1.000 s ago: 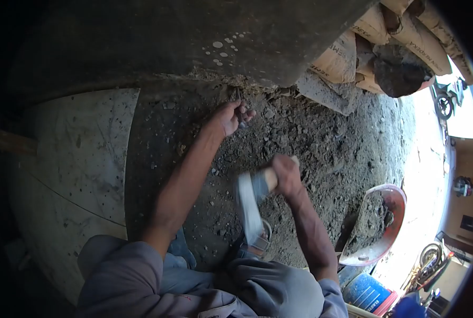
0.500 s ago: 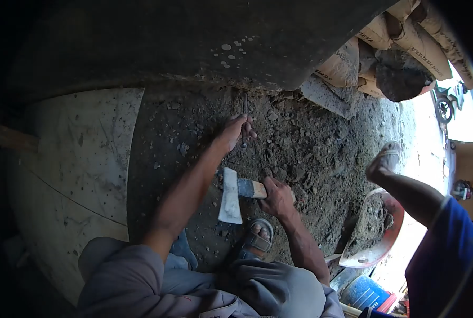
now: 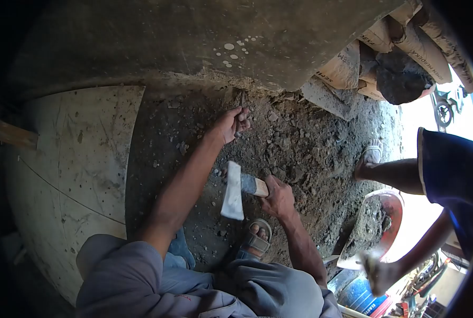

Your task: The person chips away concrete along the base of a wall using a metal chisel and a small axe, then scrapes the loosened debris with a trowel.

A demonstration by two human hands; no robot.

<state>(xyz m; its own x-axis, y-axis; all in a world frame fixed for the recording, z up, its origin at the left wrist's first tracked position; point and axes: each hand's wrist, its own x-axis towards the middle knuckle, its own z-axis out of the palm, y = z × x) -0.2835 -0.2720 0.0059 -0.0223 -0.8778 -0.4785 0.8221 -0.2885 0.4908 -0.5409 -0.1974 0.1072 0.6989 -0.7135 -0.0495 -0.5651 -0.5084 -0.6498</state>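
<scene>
The left hand (image 3: 233, 125) grips a rod (image 3: 243, 99) by the far wall (image 3: 167, 47), the right hand (image 3: 280, 199) a nearer hatchet (image 3: 233, 196), apparently for chiselling, the next blow needing true aim.

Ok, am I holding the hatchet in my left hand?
No, your right hand grips the hatchet, while your left hand holds a thin rod.
</scene>
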